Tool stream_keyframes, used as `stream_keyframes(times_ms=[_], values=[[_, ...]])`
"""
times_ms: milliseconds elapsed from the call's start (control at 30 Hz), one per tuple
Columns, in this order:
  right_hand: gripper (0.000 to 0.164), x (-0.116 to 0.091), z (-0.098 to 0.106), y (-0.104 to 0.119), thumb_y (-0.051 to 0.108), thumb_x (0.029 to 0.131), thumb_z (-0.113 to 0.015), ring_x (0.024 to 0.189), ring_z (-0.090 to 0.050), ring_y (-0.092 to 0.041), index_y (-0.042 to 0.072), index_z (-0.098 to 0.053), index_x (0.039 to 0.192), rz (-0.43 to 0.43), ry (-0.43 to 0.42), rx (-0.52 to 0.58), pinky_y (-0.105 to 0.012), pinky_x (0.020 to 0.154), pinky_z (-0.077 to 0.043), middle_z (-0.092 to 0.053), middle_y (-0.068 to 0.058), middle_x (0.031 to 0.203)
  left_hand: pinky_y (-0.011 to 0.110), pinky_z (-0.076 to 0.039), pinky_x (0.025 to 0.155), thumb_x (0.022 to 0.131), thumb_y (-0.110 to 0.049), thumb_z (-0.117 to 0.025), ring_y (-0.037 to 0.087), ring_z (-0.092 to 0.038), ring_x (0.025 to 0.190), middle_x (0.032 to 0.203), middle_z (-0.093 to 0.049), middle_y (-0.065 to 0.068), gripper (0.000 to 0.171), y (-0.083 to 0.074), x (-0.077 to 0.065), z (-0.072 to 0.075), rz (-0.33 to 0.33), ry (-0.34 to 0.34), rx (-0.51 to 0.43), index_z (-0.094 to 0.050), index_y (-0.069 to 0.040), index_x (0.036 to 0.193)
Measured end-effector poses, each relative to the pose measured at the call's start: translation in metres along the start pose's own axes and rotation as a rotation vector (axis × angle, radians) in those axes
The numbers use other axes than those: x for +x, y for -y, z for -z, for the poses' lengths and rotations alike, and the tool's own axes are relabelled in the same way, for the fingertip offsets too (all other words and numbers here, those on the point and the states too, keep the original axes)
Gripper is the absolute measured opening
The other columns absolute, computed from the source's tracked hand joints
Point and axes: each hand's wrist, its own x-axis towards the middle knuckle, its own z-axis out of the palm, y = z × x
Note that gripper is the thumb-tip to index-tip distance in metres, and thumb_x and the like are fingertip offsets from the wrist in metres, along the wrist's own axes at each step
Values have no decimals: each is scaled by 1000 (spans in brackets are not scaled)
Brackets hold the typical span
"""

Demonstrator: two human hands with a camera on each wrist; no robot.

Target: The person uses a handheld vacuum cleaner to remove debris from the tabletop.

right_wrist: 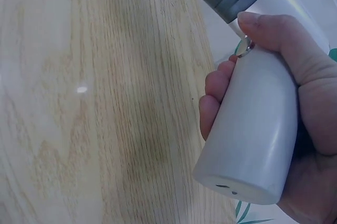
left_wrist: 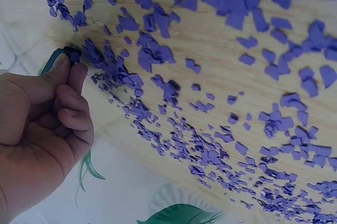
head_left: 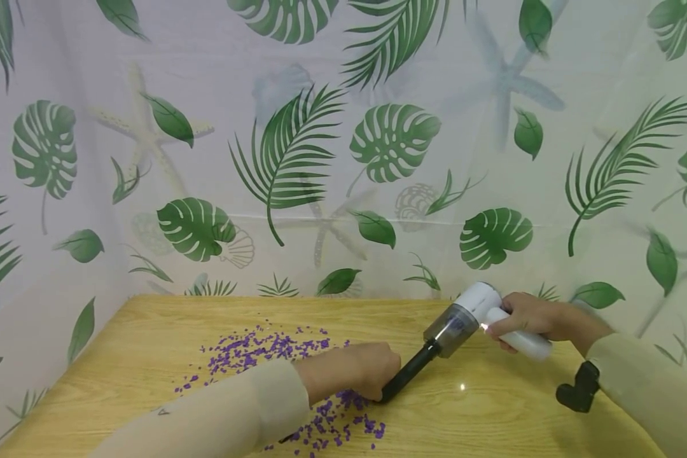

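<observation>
On the right half of the wood-grain desk: one handheld vacuum cleaner, slanting from far right to near left, white body, clear grey dust cup with dark bits inside, black nozzle.

Right hand: grip clamped round the white handle, thumb laid along its upper part, beside a small shiny round fitting.

Left hand: grip pinched together on the nozzle's near-left end, thumb against forefinger, other fingers curled; the tip touches or lies just beside the scraps, which cannot be told.

Purple scraps, many, small, irregular: strewn over the left and middle of the desk, a denser patch far left, more near the nozzle end.

Beige sleeves, two; black wrist device on the right one.

Leaf-print backdrop, with starfish and shells, behind the desk's far edge.
</observation>
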Motion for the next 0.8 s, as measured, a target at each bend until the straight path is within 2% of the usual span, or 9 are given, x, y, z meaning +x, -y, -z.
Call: stream_keyframes(times_ms=[200, 467, 800], values=[[36, 1, -3, -1, 14, 88, -71, 72, -63, -24, -8, -54, 110, 28, 27, 1, -38, 66, -55, -65, -12, 83, 17, -46, 56, 78, -17, -85, 7, -55, 62, 74, -62, -4, 23, -4, -3, 0, 9, 17, 1, -63, -14, 86], [41, 1, -9, 3, 17, 87, -73, 74, -63, -25, -7, -53, 113, 36, 13, -28, -39, 68, -54, -65, -12, 84, 17, -46, 56, 77, -21, -86, 7, -55, 62, 75, -62, -5, 25, -7, -7, 0, 4, 53, 38, -63, -16, 85], [44, 0, -12, 5, 17, 87, -72, 77, -63, -26, -7, -51, 117, 43, 31, -29, -40, 71, -54, -64, -12, 88, 17, -48, 55, 77, -18, -87, 7, -57, 62, 76, -64, -3, 26, -10, -13, 4, -14, 103, -32, -63, -13, 86]])
